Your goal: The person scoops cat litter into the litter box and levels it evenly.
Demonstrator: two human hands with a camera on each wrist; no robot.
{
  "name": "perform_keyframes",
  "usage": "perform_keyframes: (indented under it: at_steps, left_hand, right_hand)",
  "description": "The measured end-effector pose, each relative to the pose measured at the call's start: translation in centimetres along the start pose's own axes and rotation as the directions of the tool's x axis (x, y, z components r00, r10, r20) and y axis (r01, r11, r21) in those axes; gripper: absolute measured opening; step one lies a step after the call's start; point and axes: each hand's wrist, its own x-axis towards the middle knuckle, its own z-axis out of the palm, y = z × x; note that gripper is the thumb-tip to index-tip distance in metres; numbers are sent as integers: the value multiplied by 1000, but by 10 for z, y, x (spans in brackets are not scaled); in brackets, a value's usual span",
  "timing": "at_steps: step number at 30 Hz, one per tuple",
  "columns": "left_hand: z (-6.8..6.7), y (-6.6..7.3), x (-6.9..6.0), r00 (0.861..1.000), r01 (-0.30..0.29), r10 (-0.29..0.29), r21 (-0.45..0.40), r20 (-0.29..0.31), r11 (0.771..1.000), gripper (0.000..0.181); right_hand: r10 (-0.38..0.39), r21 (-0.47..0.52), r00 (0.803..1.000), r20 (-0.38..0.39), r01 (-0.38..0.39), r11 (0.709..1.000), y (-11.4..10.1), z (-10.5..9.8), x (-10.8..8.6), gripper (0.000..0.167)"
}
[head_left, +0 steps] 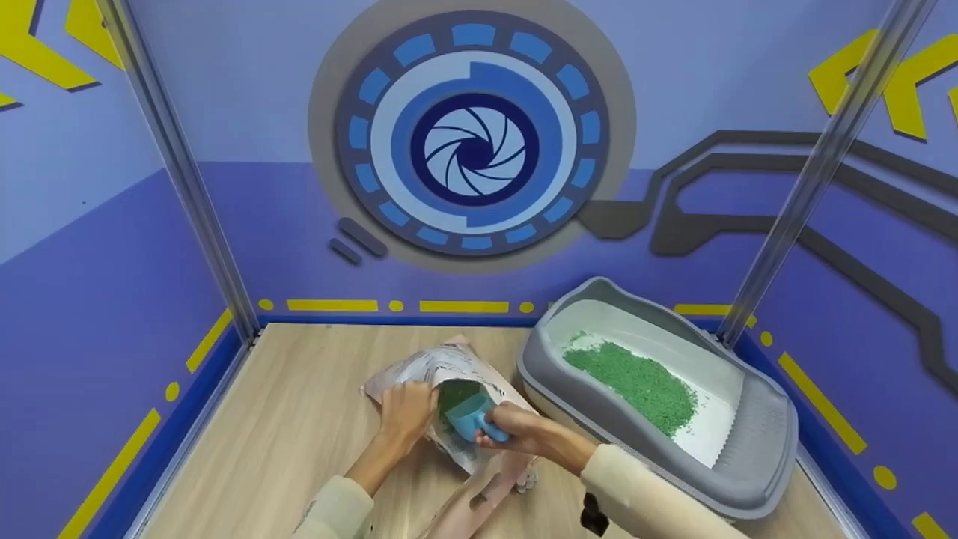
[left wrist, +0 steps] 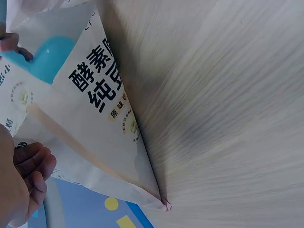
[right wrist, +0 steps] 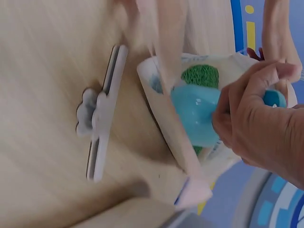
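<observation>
An opened pale pink bag [head_left: 505, 468] of green litter pellets [right wrist: 202, 76] lies on the table, its silvery mouth facing me. My left hand [head_left: 408, 412] grips the left edge of that mouth; its curled fingers [left wrist: 40, 166] show beside the bag in the left wrist view. In my right hand [head_left: 516, 428] is the handle of a blue scoop [head_left: 469, 416], which sits in the bag's mouth. Green pellets show around the scoop in the right wrist view; what the scoop contains is hidden there.
A grey litter box [head_left: 550, 378] with a white inside stands at the right, green pellets [head_left: 636, 382] spread over its floor. A pale bag clip [right wrist: 107, 114] with a paw-shaped grip lies on the wooden table [head_left: 247, 449] near the bag. Patterned walls enclose the table.
</observation>
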Motion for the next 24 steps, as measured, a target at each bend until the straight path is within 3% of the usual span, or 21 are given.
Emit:
perform_keyframes:
  at_steps: [6, 11, 17, 24]
  left_hand:
    - [-4, -3, -1, 999, 24, -24, 14, 32, 1000, 33]
    - [-4, -2, -2, 1000, 9, -9, 21, 26, 1000, 35]
    - [-3, -2, -4, 999, -36, 34, 63, 24, 997, 37]
    - [0, -4, -4, 999, -43, 43, 68, 12, 997, 39]
  right_hand:
    - [-56, 64, 998, -10, 57, 996, 14, 20, 23, 25]
    - [-99, 112, 995, -26, 102, 988, 18, 26, 39, 31]
    - [-123, 106, 991, -55, 128, 986, 25, 21, 56, 30]
    - [-225, 131, 972, -64, 232, 964, 39, 3, 67, 17]
